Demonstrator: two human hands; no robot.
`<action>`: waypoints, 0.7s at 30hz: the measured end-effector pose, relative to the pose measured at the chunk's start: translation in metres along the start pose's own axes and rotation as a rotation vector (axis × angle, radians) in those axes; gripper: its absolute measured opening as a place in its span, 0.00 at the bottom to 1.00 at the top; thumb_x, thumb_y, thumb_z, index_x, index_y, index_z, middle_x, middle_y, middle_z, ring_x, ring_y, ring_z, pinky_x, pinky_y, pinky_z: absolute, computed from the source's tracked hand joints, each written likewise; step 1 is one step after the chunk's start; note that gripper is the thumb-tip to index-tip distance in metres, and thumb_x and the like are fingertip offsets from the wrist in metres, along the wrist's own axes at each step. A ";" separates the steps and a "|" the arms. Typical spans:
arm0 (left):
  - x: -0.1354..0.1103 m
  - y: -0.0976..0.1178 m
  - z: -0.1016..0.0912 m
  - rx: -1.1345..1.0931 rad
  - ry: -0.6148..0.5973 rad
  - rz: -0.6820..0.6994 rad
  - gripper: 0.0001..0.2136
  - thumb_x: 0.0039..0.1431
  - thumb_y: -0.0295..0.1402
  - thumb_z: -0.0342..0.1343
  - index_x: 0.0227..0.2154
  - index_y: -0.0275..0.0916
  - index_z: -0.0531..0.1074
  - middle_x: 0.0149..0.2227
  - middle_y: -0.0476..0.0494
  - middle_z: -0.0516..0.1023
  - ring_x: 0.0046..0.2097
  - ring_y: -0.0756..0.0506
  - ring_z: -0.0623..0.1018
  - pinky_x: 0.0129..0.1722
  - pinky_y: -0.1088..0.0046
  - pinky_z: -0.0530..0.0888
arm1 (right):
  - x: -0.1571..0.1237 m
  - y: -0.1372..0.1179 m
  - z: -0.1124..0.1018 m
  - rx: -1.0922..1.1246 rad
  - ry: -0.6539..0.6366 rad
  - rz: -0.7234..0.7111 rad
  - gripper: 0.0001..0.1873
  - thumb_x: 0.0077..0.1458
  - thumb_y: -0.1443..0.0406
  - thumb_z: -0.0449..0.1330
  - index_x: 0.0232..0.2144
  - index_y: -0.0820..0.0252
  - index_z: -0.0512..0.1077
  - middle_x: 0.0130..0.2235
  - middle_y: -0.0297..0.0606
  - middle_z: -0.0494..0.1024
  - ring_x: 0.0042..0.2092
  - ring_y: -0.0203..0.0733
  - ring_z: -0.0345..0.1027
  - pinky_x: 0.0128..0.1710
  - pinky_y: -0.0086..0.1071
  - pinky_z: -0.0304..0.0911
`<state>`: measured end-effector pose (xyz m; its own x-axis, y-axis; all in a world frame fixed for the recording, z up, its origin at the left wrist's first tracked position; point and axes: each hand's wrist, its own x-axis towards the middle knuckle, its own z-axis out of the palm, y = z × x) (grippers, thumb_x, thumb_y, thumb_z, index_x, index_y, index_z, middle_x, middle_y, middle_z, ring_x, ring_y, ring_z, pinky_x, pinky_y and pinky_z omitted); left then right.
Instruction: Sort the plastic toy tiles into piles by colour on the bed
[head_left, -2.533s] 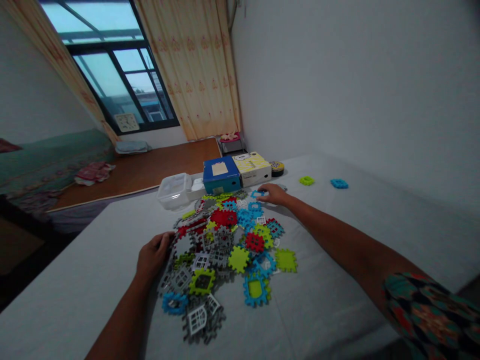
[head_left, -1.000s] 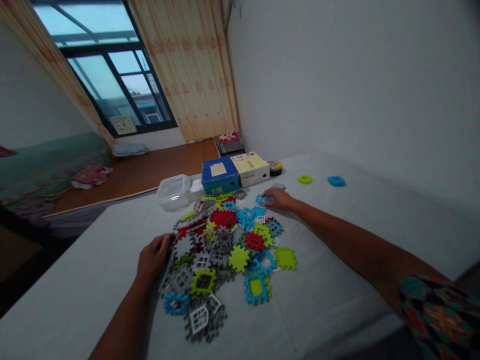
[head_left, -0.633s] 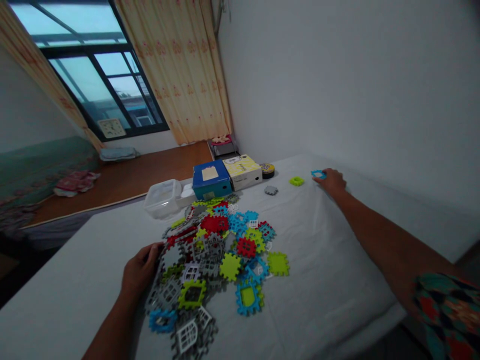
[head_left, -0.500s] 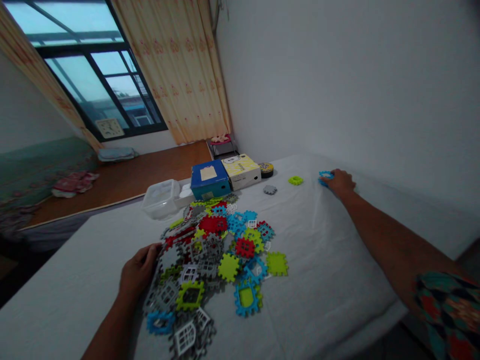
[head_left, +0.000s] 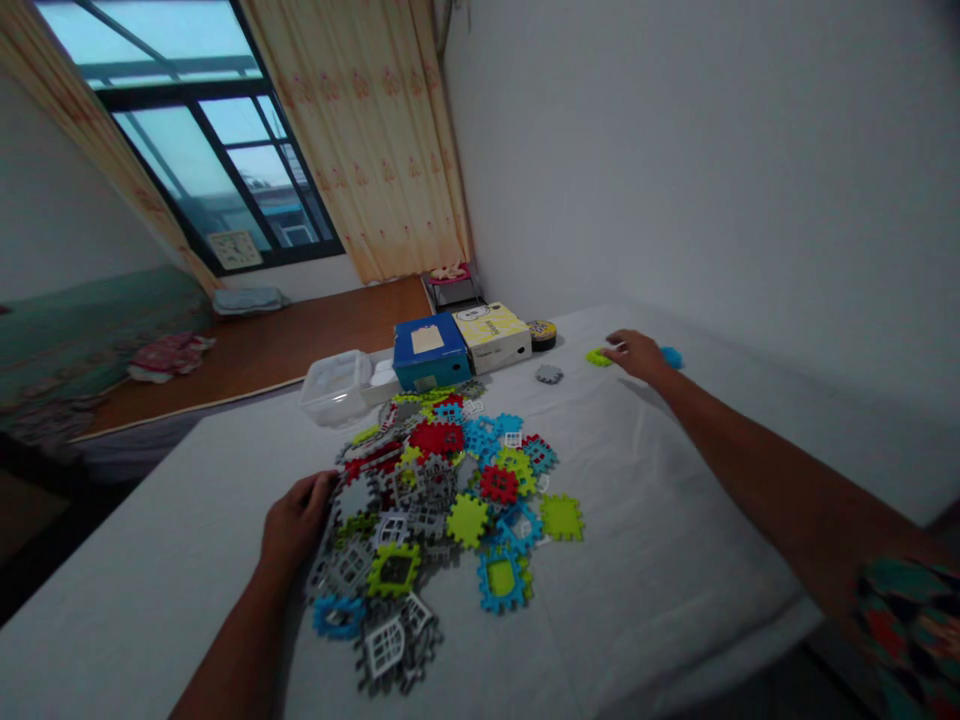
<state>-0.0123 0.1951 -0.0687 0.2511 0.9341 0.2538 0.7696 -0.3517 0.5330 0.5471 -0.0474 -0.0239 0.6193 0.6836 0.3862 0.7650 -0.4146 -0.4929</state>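
A heap of interlocking plastic building tiles, grey, red, blue, green and white, covers the middle of the white sheet. At its left edge rests my left hand (head_left: 298,517), fingers loosely bent against the grey tiles, with nothing visibly held. My right hand (head_left: 634,355) is out at the far right, thumb and fingers apart, its fingertips beside a green tile (head_left: 598,357). Just behind that hand lies a blue tile (head_left: 673,357), partly hidden by it. A grey tile (head_left: 549,374) lies alone to the left of the green one.
Behind the heap stand a clear plastic tub (head_left: 335,388), a blue box (head_left: 430,354), a yellow and white box (head_left: 492,337) and a round black and yellow tin (head_left: 542,335). A white wall (head_left: 675,160) runs along the right side. A curtained window is further back.
My right hand has let go of the blue tile and moved left to the green tile. My left hand stays by the heap. The view has shifted slightly.
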 end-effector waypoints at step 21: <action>-0.001 0.000 -0.001 -0.017 -0.008 0.000 0.25 0.57 0.51 0.47 0.43 0.40 0.81 0.43 0.42 0.84 0.46 0.39 0.81 0.48 0.66 0.76 | -0.018 -0.041 0.068 0.285 -0.707 -0.490 0.32 0.47 0.56 0.69 0.53 0.59 0.72 0.53 0.45 0.76 0.49 0.47 0.71 0.48 0.37 0.68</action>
<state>-0.0133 0.1940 -0.0685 0.2554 0.9347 0.2472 0.7599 -0.3522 0.5464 0.4925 -0.0017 -0.0641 -0.0887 0.9927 0.0812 0.7830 0.1199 -0.6103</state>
